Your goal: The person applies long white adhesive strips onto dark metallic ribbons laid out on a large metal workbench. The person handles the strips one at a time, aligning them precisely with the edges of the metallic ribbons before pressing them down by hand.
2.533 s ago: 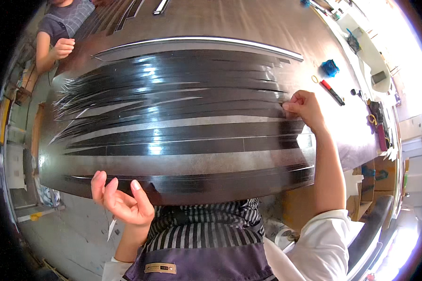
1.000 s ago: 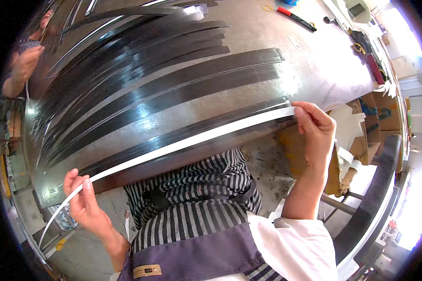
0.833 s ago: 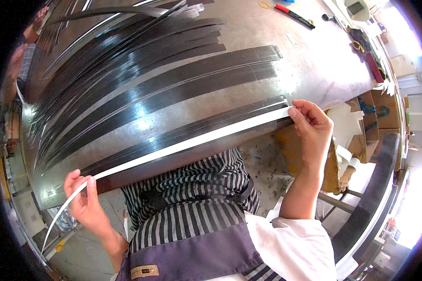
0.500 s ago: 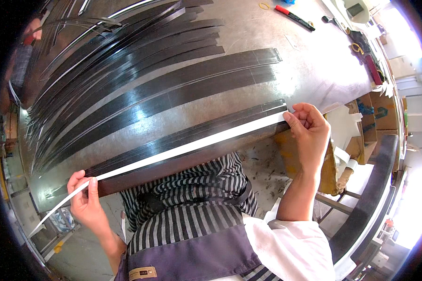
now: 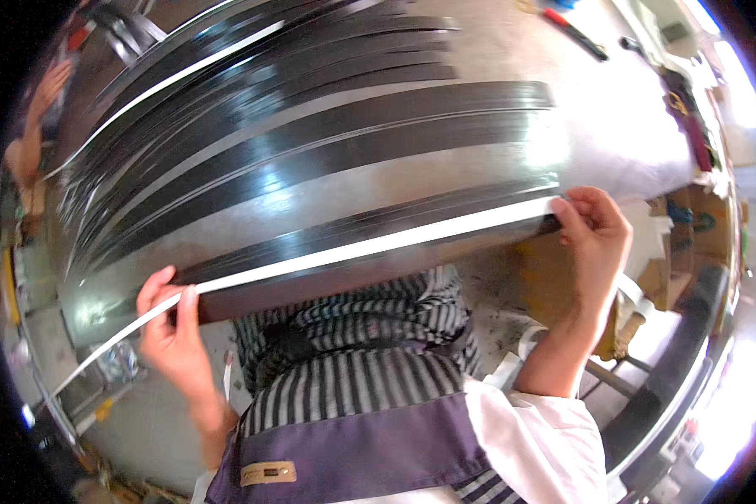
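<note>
A long white strip (image 5: 370, 246) is stretched along the near edge of the metal table, over a dark strip (image 5: 353, 220) lying there. My left hand (image 5: 175, 323) pinches it between thumb and fingers at the table's left part, and its loose end hangs past the hand to the lower left. At the right, my right hand (image 5: 596, 227) pinches the strip's other end, near the right end of the dark strip. Farther back, several dark strips (image 5: 328, 139) lie side by side in bundles.
A red and black marker (image 5: 575, 35) lies at the far right of the table (image 5: 479, 168). Tools (image 5: 685, 118) rest along its right edge. Cardboard boxes (image 5: 701, 223) stand beyond on the right. Another person's hand (image 5: 52, 84) shows at the far left.
The whole view has shifted, so the table and both hands sit farther right. My hands keep their pinch on the white strip. The other person's hand and arm show more at the left.
</note>
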A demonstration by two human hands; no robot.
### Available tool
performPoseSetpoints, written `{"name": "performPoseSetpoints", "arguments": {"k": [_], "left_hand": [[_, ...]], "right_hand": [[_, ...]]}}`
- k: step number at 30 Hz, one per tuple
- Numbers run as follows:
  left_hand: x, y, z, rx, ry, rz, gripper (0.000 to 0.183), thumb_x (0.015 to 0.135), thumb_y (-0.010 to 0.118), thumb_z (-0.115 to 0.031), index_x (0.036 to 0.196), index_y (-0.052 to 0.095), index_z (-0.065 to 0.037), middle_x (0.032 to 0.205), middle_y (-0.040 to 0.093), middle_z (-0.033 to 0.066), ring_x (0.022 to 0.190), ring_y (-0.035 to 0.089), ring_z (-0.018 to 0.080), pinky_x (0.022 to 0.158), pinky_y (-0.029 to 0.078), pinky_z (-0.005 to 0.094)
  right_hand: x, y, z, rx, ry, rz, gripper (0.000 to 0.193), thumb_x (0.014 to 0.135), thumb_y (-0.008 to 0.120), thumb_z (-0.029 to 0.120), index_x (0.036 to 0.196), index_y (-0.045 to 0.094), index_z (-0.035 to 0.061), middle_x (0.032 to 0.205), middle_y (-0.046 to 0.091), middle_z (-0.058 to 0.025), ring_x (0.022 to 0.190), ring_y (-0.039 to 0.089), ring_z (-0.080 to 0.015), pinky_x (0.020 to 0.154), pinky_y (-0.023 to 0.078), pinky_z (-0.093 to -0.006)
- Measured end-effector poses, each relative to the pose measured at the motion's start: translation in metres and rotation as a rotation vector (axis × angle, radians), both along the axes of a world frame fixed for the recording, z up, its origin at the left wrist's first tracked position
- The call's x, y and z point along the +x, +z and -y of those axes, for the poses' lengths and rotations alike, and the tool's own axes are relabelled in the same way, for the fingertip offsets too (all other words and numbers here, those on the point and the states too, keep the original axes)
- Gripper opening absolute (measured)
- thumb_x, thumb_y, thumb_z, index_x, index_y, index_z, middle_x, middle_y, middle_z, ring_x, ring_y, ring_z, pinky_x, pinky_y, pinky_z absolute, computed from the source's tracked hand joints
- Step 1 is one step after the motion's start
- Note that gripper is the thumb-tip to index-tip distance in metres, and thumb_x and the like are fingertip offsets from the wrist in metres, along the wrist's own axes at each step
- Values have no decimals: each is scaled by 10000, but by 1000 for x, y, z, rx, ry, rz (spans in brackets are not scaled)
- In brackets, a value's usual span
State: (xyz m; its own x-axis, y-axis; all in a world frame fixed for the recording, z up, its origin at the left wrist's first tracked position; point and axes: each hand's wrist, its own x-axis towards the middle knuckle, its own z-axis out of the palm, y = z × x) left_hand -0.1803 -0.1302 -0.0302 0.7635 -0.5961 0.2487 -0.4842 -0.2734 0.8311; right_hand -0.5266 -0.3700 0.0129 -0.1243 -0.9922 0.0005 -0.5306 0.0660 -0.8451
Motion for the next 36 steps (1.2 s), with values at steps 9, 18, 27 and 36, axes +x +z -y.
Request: {"name": "performPoseSetpoints", "arguments": {"k": [9,18,27,36], "left_hand": [[1,2,3,-47,-97,146,104,834,692,67,934,666,53,1164,621,118,868,603,120,784,488,252],[1,0,3,-80,-70,150,97,800,736,53,883,686,49,1109,641,126,842,631,136,747,507,263],[2,5,7,-51,-88,247,96,770,745,55,844,685,38,1066,657,131,897,632,176,795,488,297],[-2,10,8,-30,-56,273,129,743,753,56,833,667,21,1049,665,130,849,658,191,780,507,313]], "right_hand": [[-13,-18,4,-66,-22,-248,225,814,789,154,1007,720,60,773,678,0,633,542,-52,536,381,-186],[-24,-25,13,-45,25,-157,256,820,790,190,986,698,19,806,645,-4,649,508,-58,553,380,-204],[-33,-29,14,-101,122,-219,141,857,749,134,967,695,63,690,541,40,600,437,-40,522,351,-203],[-35,-13,26,-174,271,-743,273,821,765,171,993,589,53,875,561,-54,749,506,-184,680,433,-322]]}}
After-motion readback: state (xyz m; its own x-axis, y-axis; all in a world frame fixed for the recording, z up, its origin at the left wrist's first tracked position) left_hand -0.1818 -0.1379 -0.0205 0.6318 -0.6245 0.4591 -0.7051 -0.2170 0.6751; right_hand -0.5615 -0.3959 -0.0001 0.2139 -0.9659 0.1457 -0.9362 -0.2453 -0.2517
